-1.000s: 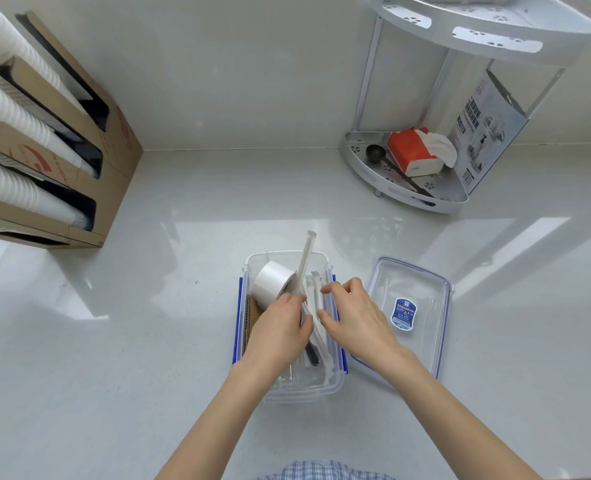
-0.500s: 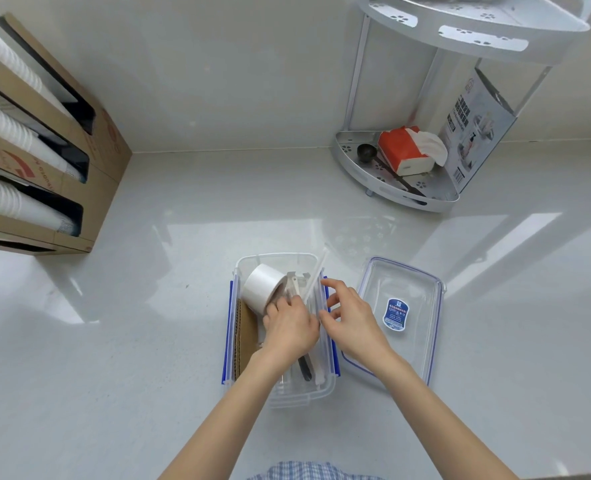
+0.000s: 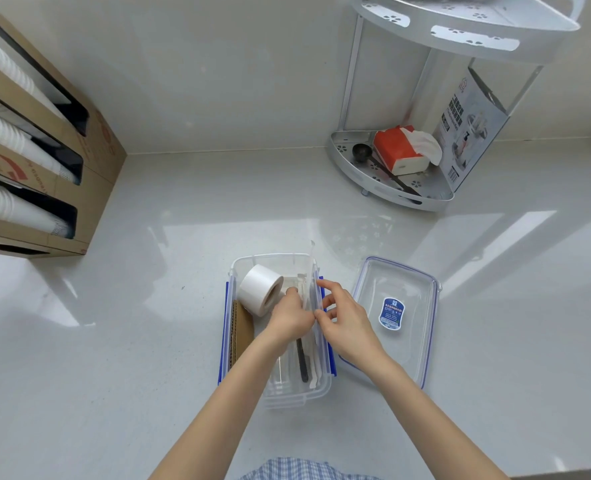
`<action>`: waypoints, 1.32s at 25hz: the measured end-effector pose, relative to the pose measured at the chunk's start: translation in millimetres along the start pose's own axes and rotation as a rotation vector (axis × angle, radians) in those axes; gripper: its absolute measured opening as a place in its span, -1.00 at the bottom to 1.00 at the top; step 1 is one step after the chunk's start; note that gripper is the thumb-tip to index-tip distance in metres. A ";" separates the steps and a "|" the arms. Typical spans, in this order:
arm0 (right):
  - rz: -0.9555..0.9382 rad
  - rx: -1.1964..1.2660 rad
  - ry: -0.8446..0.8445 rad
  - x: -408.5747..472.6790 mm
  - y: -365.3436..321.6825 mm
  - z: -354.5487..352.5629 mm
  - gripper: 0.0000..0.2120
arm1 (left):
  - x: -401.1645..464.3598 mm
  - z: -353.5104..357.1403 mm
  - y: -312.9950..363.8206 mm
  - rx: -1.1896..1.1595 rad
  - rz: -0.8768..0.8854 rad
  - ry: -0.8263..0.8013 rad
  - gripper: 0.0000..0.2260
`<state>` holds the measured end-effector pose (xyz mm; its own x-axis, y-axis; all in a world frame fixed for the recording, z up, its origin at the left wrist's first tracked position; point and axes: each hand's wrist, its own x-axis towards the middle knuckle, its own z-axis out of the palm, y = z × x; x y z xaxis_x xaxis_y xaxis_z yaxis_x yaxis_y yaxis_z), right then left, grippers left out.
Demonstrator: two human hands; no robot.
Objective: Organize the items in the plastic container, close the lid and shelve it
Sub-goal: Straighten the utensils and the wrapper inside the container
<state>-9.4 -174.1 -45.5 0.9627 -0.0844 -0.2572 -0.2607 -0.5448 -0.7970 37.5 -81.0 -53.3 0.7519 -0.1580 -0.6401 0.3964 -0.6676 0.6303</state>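
A clear plastic container (image 3: 242, 268) with blue side clips sits open on the white counter. Inside it are a white tape roll (image 3: 257, 287), a strip of brown cardboard (image 3: 240, 332), a black stick (image 3: 301, 360) and several wrapped straws (image 3: 310, 271), one poking up past the far rim. My left hand (image 3: 289, 318) is inside the container, closed around the straws. My right hand (image 3: 344, 320) is at the container's right wall, fingers pinching the straw bundle. The clear lid (image 3: 412, 306), with a blue label, lies upside down just right of the container.
A metal corner shelf (image 3: 373, 188) at the back right holds a red tissue pack (image 3: 396, 152), a black scoop and a printed box (image 3: 467, 126); its upper tier is above. A cardboard dispenser (image 3: 89, 157) with white cup stacks stands at the left wall.
The tall straw has been lowered from well above the rim toward the container. Both hands stay on the straw bundle, shifted slightly toward the right wall.
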 end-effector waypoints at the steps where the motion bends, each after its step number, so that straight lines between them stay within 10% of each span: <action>1: 0.000 0.004 0.002 -0.6 0.0 0.1 -0.56 | -2.1 0.1 -0.7 -0.077 -0.006 -0.009 -0.48; 20: 0.019 0.015 0.004 -3.3 -0.8 1.5 -0.58 | 9.8 -6.2 -5.5 -0.337 -0.110 -0.114 -0.54; 24: 0.030 0.025 -0.018 -3.4 -2.0 -3.0 -0.59 | 2.2 -4.5 -3.4 -0.349 -0.033 -0.124 -0.82; 33: 0.057 0.065 -0.060 -3.9 -7.4 -10.4 -0.63 | -9.7 -11.8 -9.6 -0.484 0.186 -0.156 -0.72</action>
<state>-10.4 -178.4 -33.0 0.9404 -0.0626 -0.3343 -0.3214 -0.4850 -0.8133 32.7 -64.5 -48.0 0.7602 -0.3720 -0.5327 0.4891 -0.2120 0.8461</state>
